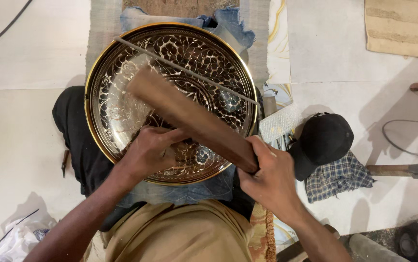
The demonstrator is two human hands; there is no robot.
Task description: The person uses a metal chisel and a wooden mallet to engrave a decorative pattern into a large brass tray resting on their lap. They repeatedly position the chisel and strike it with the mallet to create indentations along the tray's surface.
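Note:
A large round brass plate (103, 73) with dark engraved floral patterns lies on my lap over denim cloth. My right hand (269, 177) grips the end of a brown wooden mallet (189, 116), whose head reaches across the plate toward the upper left. My left hand (148, 151) rests on the plate's lower part with fingers closed around a small tool that is mostly hidden. A thin metal rod (184, 70) lies diagonally across the plate.
A black cap (325, 138) sits on a checked cloth (340, 177) to the right. A wooden-handled tool (403, 170) lies at the far right. A woven mat (403, 26) is at top right. A plastic bag (17, 237) is at lower left.

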